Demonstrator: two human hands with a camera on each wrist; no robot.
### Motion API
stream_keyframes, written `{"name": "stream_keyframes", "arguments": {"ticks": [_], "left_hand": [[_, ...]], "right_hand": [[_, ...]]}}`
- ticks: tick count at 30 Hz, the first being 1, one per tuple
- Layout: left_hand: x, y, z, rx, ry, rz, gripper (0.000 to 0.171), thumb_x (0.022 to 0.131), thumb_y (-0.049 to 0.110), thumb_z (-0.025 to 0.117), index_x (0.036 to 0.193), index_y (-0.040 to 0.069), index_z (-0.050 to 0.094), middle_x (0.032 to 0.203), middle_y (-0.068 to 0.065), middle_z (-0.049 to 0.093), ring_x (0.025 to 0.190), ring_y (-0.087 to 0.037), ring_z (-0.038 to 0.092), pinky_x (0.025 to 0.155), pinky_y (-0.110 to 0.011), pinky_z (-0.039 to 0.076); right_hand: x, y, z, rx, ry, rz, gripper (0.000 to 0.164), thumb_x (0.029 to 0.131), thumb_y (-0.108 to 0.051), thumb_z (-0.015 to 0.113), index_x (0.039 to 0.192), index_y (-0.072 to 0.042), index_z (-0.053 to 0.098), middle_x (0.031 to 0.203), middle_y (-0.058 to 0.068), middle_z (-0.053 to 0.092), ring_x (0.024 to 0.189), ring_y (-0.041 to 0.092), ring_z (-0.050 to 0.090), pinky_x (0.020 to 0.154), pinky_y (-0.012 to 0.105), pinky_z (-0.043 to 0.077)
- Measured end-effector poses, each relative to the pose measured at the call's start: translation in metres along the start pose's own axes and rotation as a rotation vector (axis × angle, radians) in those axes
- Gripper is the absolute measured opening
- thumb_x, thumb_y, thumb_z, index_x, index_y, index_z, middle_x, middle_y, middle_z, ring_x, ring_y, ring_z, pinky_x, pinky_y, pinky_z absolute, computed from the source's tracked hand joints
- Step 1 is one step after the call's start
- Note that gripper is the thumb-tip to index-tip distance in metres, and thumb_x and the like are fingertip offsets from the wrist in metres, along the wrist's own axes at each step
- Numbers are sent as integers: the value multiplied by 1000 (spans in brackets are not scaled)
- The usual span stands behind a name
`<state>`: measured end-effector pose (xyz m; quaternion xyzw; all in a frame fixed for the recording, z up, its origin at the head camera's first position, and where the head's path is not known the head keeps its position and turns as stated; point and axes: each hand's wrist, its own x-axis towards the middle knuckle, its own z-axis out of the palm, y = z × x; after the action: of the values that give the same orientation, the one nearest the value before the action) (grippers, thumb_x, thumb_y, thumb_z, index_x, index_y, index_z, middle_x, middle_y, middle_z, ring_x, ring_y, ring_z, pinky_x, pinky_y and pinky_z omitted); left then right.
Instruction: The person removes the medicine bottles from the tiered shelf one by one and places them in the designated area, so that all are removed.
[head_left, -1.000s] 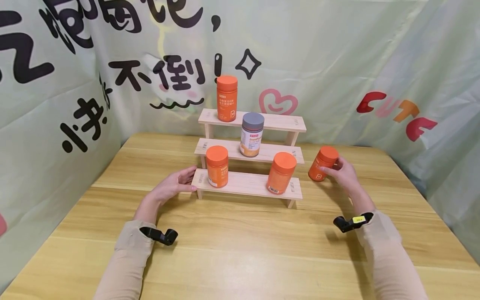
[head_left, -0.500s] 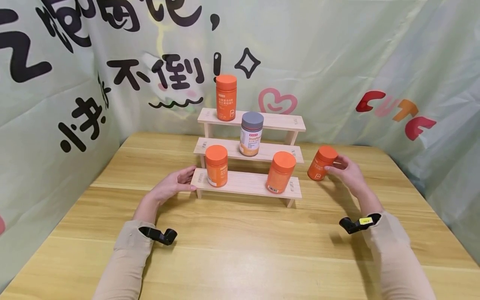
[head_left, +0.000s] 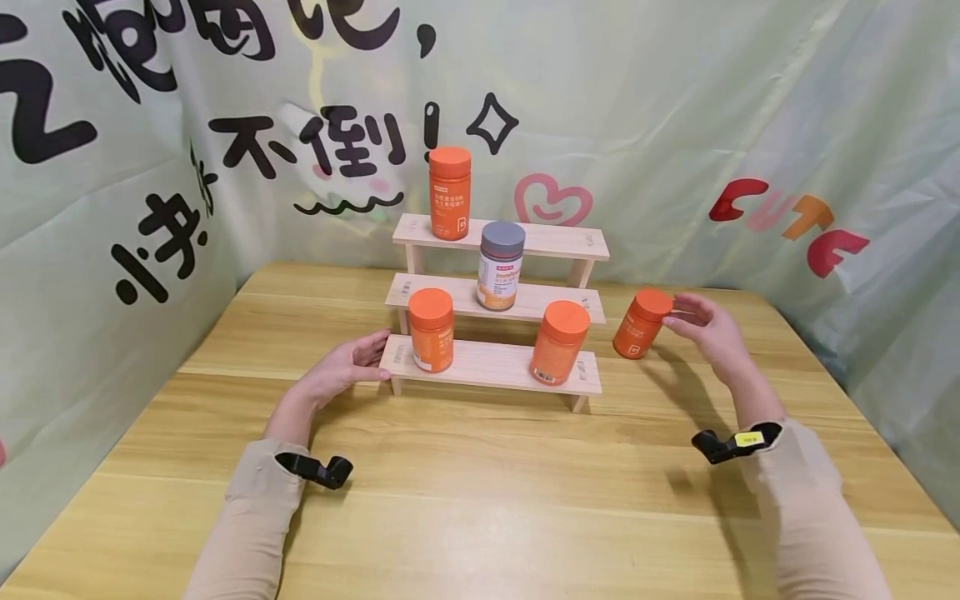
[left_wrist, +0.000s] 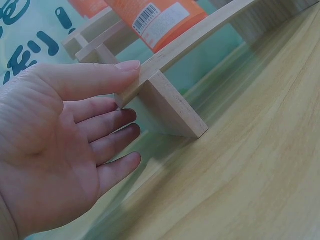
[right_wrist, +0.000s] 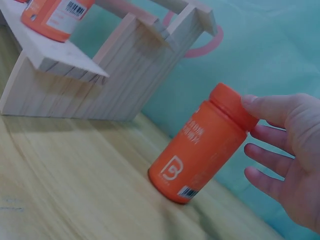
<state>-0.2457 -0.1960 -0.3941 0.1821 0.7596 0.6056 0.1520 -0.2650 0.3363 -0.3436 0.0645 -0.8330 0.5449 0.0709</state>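
A three-step wooden display rack stands on the table. My left hand holds the left end of its lowest step, the thumb at the front edge and the fingers behind; the wrist view shows the thumb lying along the board. Right of the rack, an orange pill bottle stands upright on the table. My right hand is at its lid, with the fingers fairly straight and loose. In the right wrist view the thumb overlaps the lid; whether it touches cannot be told.
The lowest step bears an orange bottle at left and another orange bottle at right. A grey-lidded bottle stands on the middle step. An orange bottle tops the rack. A printed curtain hangs behind the table.
My right hand has drawn back to the right, its fingers loosening from the orange bottle, which stays in place. My left hand keeps its place at the rack.
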Motion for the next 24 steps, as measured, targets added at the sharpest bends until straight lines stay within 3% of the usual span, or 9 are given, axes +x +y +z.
{"name": "stream_keyframes", "arguments": {"ticks": [6,15,20,24], "left_hand": [[-1,0,0,-2,-2,-1,79,85,6,64,145,-7,14,149,-26,15,136,-40,17,111,-50,14],[0,1,-2,12,0,-4,79,85,7,64,145,-7,14,149,-26,15,136,-39,17,111,-48,14],[-1,2,-1,9,-1,0,79,84,6,64,144,-8,14,149,-27,16,136,-40,17,111,-49,14],[-1,1,0,6,-6,7,79,85,5,64,144,-9,14,148,-28,16,136,-41,17,111,-50,14]], "right_hand": [[1,-14,-8,-2,10,-17,38,90,-18,61,125,-15,46,107,-16,54,95,-7,50,77,7,43],[11,-44,-11,-9,41,-34,53,91,-23,60,133,2,40,100,-21,58,91,-7,56,76,10,48],[20,-62,-11,-60,40,-39,58,91,-28,59,136,3,38,98,-24,57,91,-7,56,76,9,48],[26,-80,-9,-95,8,-41,61,91,-31,58,138,1,36,106,-18,57,92,-6,56,77,10,48]]}}
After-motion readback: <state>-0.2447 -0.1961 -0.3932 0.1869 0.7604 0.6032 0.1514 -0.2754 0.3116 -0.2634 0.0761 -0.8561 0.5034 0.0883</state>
